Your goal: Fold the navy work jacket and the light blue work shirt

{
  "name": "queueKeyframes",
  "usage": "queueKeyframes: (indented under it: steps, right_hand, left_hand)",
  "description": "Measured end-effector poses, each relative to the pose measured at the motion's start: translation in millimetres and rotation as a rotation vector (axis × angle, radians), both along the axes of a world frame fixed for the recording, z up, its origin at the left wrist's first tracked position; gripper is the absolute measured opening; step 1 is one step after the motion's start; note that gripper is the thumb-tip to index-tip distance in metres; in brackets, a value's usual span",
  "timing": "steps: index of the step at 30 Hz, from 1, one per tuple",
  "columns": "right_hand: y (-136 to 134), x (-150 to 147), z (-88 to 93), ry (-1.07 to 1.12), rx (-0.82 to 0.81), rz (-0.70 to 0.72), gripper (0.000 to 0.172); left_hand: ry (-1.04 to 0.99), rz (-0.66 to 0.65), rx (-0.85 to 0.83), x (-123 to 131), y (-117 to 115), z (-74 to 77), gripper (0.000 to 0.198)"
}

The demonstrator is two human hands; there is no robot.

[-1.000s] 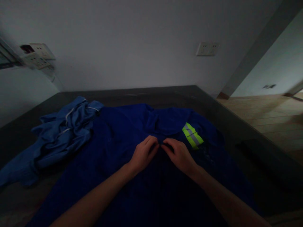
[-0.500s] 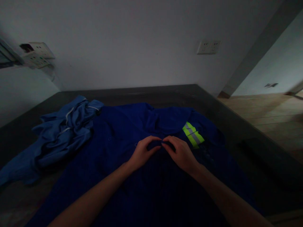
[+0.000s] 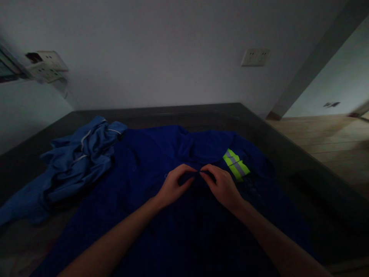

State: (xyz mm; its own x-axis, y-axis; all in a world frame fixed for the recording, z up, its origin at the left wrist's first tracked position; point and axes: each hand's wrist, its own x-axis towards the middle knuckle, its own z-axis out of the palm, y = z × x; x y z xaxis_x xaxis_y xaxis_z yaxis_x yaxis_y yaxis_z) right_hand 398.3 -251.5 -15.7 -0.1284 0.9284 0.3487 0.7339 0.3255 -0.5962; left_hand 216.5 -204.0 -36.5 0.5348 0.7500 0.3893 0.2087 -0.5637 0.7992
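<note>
A dark blue work jacket (image 3: 150, 146) lies spread out in front of me, with a yellow-green and grey reflective strip (image 3: 236, 165) on its right part. My left hand (image 3: 176, 181) pinches a bit of its fabric between thumb and fingers near the middle. Close against it, my right hand (image 3: 220, 184) pinches the same spot, the fingertips of both hands almost meeting. Whatever small part lies between the fingertips is too dark to make out. Just left of my left hand, a small round button-like mark shows on the cloth.
A crumpled lighter blue garment (image 3: 83, 154) with white piping lies at the left on the dark tabletop (image 3: 201, 113). At the right is a dark flat object (image 3: 323, 196). Wall sockets (image 3: 256, 57) are behind, and a wooden floor (image 3: 323, 134) lies beyond the right edge.
Both hands keep their pinch on the jacket at nearly the same place, with only a very slight shift of the fingertips. The garments look unmoved.
</note>
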Motion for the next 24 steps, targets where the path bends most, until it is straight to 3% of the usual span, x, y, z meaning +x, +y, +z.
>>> queueKeyframes:
  steps: [8, 19, 24]
  right_hand:
    - [-1.4, -2.0, 0.1, -0.007, -0.023, 0.021, 0.009]
    - [-3.9, -4.6, 0.5, -0.013, 0.032, 0.089, 0.010]
    - [-3.9, -5.4, -0.6, -0.010, 0.056, 0.085, 0.011]
  left_hand:
    - [-0.009, 0.039, -0.047, -0.9, 2.8, -5.9, 0.011]
    - [0.014, 0.122, 0.073, 0.6, -3.1, -4.4, 0.008]
    - [0.122, 0.088, 0.116, 0.4, -3.5, -6.3, 0.010]
